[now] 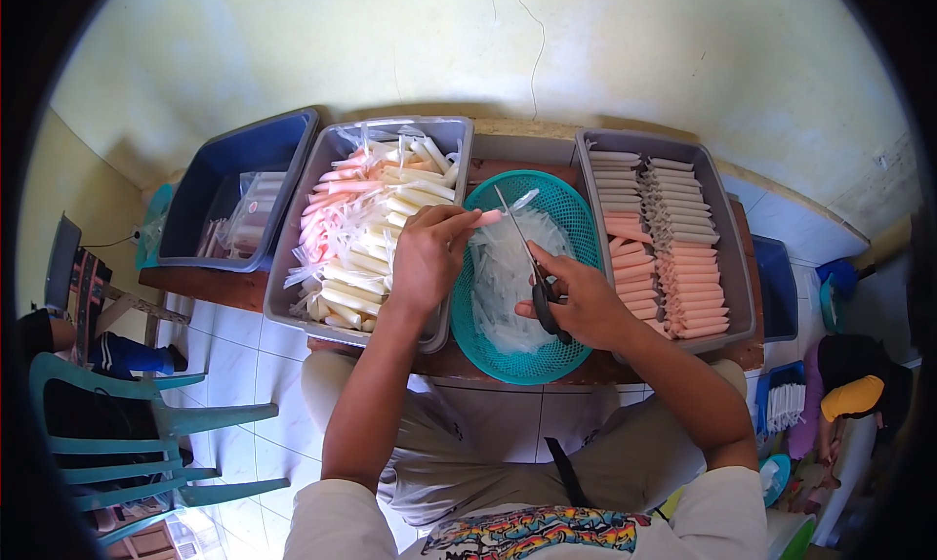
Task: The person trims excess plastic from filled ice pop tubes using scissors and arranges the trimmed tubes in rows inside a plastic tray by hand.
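Note:
My left hand (429, 252) pinches a pink ice pop (487, 218) in a clear plastic tube, held over the teal basket (467, 311). Black-handled scissors (543, 301) are in my right hand (583, 301), their blades parted near the pop's plastic end. Clipped pieces of clear plastic (517, 287) lie heaped in the basket. To the left, a grey tub (276, 301) holds many pink and cream pops (361, 257) with long plastic ends. On the right, another grey tub (744, 287) carries pink and whitish pops (695, 291) laid in two stacked rows.
A dark blue-grey bin (181, 218) with packaged items stands at the far left of the wooden bench (229, 289). Teal plastic chairs (185, 418) are at lower left. Another person (859, 384) is at the right edge, near a blue crate (766, 404). A wall (439, 42) rises behind.

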The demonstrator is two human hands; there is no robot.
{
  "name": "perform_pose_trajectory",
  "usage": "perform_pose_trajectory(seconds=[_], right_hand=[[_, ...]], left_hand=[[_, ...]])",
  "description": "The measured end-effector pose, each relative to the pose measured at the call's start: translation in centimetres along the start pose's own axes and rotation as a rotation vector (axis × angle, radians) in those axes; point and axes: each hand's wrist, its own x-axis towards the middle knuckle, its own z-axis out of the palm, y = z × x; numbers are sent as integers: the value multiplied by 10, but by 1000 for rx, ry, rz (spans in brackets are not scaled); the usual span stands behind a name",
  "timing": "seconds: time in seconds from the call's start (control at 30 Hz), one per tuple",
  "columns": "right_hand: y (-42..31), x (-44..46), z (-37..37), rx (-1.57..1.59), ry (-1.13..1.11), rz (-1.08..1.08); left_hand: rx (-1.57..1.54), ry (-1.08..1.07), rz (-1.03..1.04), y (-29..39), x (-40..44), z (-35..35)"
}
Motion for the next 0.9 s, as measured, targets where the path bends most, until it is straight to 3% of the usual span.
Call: perform_pose_trajectory(seconds=[0.17,0.4,0.5,0.57,0.63,0.9], right_hand=[[7,1,5,170,-9,-15],[11,4,6,126,-3,-2],[8,6,5,53,51,-12],[-3,6,0,-178,28,10],[4,9,7,-198,33,30],[31,19,41,-357,47,40]], left_hand=[[-5,-5,-29,1,-2,2],[-8,5,-11,2,1,-1],[-3,12,-23,4,1,-2],[-26,16,-62,5,2,-1],[13,73,21,3,3,-2],[-63,91,14,10,5,-1]])
